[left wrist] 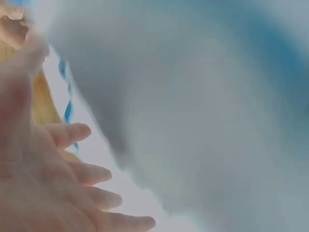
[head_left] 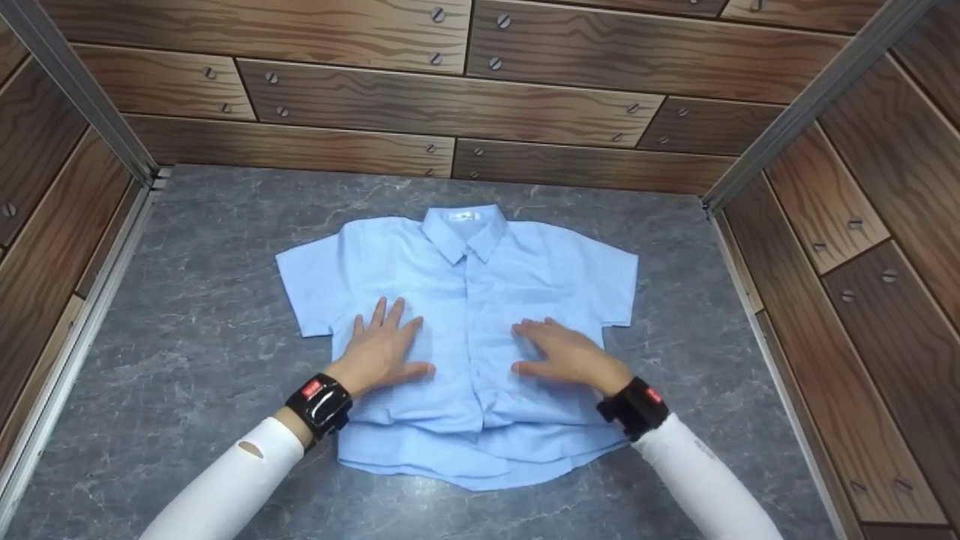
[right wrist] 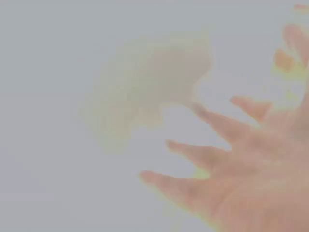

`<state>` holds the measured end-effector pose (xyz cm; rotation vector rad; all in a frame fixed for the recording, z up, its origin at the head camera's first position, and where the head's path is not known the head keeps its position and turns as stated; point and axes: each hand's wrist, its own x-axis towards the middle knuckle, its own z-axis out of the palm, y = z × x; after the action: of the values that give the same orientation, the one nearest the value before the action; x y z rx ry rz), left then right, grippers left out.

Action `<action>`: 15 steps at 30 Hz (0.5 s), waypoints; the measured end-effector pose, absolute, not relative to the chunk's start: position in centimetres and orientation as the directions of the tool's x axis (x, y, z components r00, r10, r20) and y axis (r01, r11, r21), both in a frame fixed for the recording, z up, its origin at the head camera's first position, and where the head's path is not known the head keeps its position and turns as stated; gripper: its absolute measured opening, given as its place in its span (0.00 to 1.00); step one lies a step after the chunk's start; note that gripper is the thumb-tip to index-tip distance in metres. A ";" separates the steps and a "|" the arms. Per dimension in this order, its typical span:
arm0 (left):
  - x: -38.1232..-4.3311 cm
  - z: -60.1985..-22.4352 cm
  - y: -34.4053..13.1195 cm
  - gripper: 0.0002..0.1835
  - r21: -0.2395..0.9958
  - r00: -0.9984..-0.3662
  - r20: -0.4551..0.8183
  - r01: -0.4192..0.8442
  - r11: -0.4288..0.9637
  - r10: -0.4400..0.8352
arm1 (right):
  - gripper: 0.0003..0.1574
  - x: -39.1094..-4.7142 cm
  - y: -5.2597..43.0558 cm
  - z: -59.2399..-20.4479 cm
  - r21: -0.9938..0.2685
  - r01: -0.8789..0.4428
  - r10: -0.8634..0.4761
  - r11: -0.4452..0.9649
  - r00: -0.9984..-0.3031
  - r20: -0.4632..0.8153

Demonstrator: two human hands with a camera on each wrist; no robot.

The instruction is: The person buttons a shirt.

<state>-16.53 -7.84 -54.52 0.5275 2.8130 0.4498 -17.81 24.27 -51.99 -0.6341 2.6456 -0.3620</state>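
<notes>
A light blue short-sleeved shirt [head_left: 442, 300] lies front up on the grey surface, its collar [head_left: 465, 232] toward the back wall and its sleeves spread to both sides. My left hand [head_left: 381, 349] rests on the left half of the shirt front with fingers spread. On the other side of the button strip, my right hand [head_left: 566, 351] lies on the cloth, fingers extended toward the middle. Creases run across the shirt below both hands, and the hem [head_left: 480, 472] is rumpled. The left wrist view shows the hand [left wrist: 63, 179] with straight fingers; the right wrist view shows spread fingers [right wrist: 217, 125], hazy.
A grey marbled tabletop [head_left: 202, 300] extends around the shirt. Wood-patterned panels [head_left: 360, 90] wall it at the back and both sides, with metal rails [head_left: 75, 90] at the corners. Black bands [head_left: 321, 405] sit on both wrists over white sleeves.
</notes>
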 end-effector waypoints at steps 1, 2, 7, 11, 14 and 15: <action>-17.1 -54.0 -7.8 0.46 0.338 -0.910 -0.166 0.310 0.889 0.381 | 0.46 -18.4 24.1 -51.3 -0.326 -0.384 -0.481 0.864 -0.821 -0.308; -17.7 -53.6 -7.7 0.44 0.332 -0.913 -0.148 0.316 0.889 0.380 | 0.44 -19.0 23.8 -50.7 -0.312 -0.390 -0.479 0.866 -0.826 -0.296; -21.4 -53.1 -6.0 0.38 0.353 -0.912 -0.091 0.347 0.869 0.401 | 0.40 -22.9 21.6 -50.6 -0.257 -0.357 -0.415 0.898 -0.882 -0.224; -23.9 -54.2 -4.5 0.37 0.379 -0.913 -0.106 0.328 0.865 0.393 | 0.40 -25.2 20.2 -52.7 -0.262 -0.319 -0.377 0.911 -0.902 -0.212; -24.8 -54.9 -4.0 0.41 0.366 -0.919 -0.177 0.271 0.891 0.352 | 0.39 -25.9 19.7 -54.2 -0.266 -0.308 -0.368 0.914 -0.903 -0.220; -24.9 -55.1 -3.9 0.42 0.350 -0.919 -0.205 0.253 0.902 0.337 | 0.39 -25.9 19.6 -54.5 -0.263 -0.310 -0.369 0.914 -0.903 -0.218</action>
<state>-24.87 -3.90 -55.09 0.4430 2.8051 0.4662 -25.95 19.64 -54.50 -0.5087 2.8117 -0.3236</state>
